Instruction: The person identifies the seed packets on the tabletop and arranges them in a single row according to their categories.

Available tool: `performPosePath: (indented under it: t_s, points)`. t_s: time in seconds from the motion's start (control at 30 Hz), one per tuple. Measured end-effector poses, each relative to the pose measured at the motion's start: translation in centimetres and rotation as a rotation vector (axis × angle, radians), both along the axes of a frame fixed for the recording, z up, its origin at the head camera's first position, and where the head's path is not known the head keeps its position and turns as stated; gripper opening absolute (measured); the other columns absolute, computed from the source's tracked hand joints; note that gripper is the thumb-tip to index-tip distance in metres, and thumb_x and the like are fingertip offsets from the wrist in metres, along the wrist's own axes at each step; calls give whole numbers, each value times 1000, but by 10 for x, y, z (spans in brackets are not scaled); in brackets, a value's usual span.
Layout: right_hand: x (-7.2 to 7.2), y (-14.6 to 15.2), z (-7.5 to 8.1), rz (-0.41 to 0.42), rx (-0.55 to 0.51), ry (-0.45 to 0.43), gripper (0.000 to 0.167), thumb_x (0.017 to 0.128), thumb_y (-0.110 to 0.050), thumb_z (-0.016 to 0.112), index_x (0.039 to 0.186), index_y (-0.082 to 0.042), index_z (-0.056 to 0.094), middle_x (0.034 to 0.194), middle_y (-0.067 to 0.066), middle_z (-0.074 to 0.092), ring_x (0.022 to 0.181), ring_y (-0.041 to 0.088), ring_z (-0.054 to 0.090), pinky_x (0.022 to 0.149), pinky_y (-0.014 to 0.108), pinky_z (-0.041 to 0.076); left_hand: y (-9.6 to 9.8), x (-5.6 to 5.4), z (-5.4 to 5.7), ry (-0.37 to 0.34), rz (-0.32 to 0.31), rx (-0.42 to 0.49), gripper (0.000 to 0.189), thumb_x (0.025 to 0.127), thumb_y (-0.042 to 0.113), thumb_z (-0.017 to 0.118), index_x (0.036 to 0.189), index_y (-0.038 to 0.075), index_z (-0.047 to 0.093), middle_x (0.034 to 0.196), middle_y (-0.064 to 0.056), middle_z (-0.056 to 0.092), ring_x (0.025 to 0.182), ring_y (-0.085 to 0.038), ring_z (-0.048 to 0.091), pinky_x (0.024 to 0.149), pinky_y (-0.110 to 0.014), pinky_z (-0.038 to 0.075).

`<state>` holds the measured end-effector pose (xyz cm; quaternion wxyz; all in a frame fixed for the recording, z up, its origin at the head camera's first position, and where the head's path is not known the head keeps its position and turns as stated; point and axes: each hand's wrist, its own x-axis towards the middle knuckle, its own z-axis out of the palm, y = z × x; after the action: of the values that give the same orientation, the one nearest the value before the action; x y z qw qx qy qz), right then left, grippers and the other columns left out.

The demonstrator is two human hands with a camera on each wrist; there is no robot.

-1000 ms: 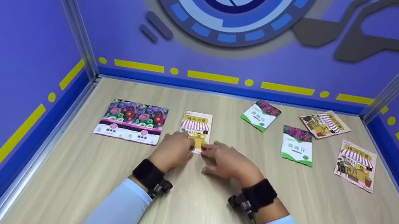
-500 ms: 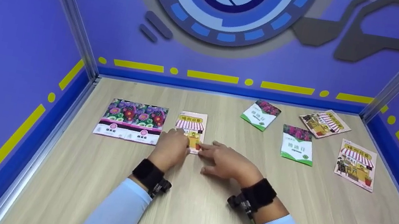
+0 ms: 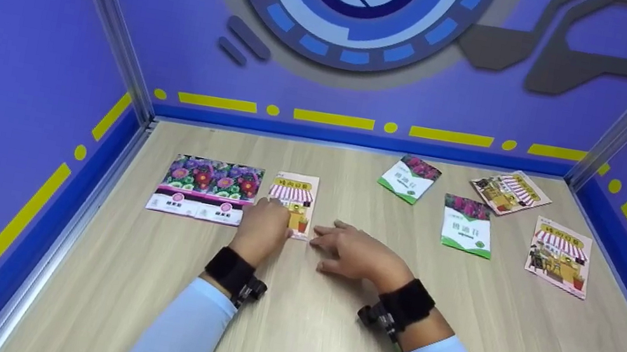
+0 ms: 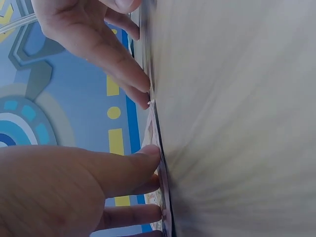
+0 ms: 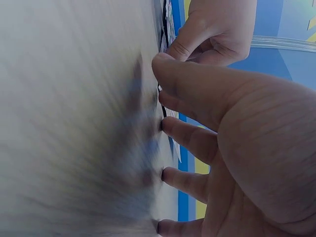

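A seed packet [image 3: 302, 198] with a striped shop awning lies flat on the wooden table. My left hand [image 3: 264, 225] covers its lower left part; in the left wrist view, the thumb and extended fingertips of that hand [image 4: 84, 190] press on the packet at table level. To the left, two seed packets with colourful flowers [image 3: 184, 179] lie side by side, the nearer one's lower corner partly behind my left hand. Just right of the awning packet is my right hand [image 3: 361, 254], spread fingertips resting on the table, as the right wrist view also shows.
Two green-and-white seed packets [image 3: 467, 229] lie right of centre, turned differently. Two more awning packets [image 3: 559, 258] are at the far right, one tilted near the back. Blue panels [image 3: 328, 95] wall in the table [image 3: 297, 341] at the back and sides.
The awning packet has slid left with my left hand, closer to the two flower packets. My right hand has stayed nearly in place, and the packet's edge is now apart from its fingertips.
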<state>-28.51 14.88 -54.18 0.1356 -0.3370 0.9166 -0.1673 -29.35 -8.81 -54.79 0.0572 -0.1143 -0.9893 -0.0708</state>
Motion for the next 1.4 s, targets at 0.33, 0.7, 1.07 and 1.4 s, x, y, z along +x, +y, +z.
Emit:
performPosePath:
  t_s: [0.33, 0.7, 1.07, 1.4]
  points:
    - [2, 1, 2, -12, -11, -22, 52, 106, -32, 82, 154, -15, 72, 176, 6, 54, 169, 49, 38, 137, 61, 36, -8, -3, -3, 45, 20, -66, 38, 93, 37, 94, 106, 3, 86, 109, -19, 82, 104, -39, 77, 83, -58, 63]
    - [0, 2, 0, -9, -10, -17, 52, 105, -31, 82, 154, -15, 72, 176, 5, 54, 170, 49, 38, 137, 61, 36, -11, -6, 1, 25, 56, -62, 36, 93, 33, 94, 107, 2, 86, 111, -20, 83, 106, -41, 78, 85, -60, 62]
    - [-1, 2, 0, -26, 11, -32, 53, 106, -34, 82, 155, -18, 71, 177, 2, 53, 171, 45, 36, 138, 61, 34, -12, -5, 2, 20, 49, -87, 41, 92, 36, 95, 110, 0, 85, 114, -21, 82, 108, -40, 77, 87, -59, 62]
    - [-2, 9, 4, -34, -29, -73, 51, 106, -33, 81, 154, -16, 72, 175, 4, 55, 171, 40, 39, 137, 57, 37, -11, -2, 4, -4, 30, -89, 40, 97, 38, 91, 114, 3, 85, 122, -21, 80, 117, -43, 74, 96, -63, 59]
